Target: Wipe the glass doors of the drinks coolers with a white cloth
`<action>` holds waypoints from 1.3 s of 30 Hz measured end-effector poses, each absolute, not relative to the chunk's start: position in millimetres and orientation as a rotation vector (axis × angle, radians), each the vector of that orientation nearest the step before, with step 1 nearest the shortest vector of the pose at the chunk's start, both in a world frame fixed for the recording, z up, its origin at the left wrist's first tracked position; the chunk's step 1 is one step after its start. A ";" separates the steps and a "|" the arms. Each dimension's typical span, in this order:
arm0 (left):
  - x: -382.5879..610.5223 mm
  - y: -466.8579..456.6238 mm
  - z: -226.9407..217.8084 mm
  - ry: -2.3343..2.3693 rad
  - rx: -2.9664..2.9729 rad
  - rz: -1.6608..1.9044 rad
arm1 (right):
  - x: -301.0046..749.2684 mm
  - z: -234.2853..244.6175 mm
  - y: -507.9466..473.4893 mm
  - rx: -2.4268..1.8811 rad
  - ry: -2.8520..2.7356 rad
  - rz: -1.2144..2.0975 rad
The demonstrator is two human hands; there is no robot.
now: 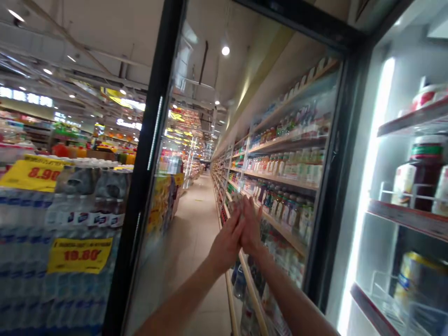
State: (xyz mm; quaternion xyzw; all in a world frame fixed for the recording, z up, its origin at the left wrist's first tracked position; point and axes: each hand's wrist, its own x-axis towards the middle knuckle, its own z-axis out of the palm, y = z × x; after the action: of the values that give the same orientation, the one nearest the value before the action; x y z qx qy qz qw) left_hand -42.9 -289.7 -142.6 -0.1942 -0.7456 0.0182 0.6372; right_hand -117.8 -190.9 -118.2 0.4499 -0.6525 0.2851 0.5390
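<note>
Black door frame (152, 121), red-on-yellow price signs (80, 255)

Stacked packs of bottles (28, 247) fill the side from 8 to 9 o'clock, with a yellow 19.80 price sign (80, 255) on them at 8 and an 8.90 price sign (33, 173) at 9. Ceiling lamps (47, 71) shine at 10 o'clock. At 3 o'clock an upright light strip (382, 98) glows beside a shelf (409, 215) bearing a dark bottle (422, 184), with a yellow-topped container (406, 277) below at 4.
</note>
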 end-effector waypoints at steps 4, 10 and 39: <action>-67.1 -267.9 -133.4 -1.722 -0.262 0.122 | -130.4 -116.2 -173.0 1.043 -1.498 0.883; -58.9 -282.4 -86.5 -1.678 -0.256 0.451 | -152.1 -95.3 -156.8 0.670 -1.388 0.660; -20.4 -348.4 -72.8 -1.899 -0.851 0.806 | -157.7 -97.3 -160.6 0.684 -1.393 0.495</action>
State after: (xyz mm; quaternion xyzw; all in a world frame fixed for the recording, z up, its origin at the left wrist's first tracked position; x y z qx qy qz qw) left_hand -20.4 -348.4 -72.8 -0.3426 -0.7643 0.3246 0.4395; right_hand -157.7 -160.6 -97.3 0.3055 -0.6219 0.2209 0.6863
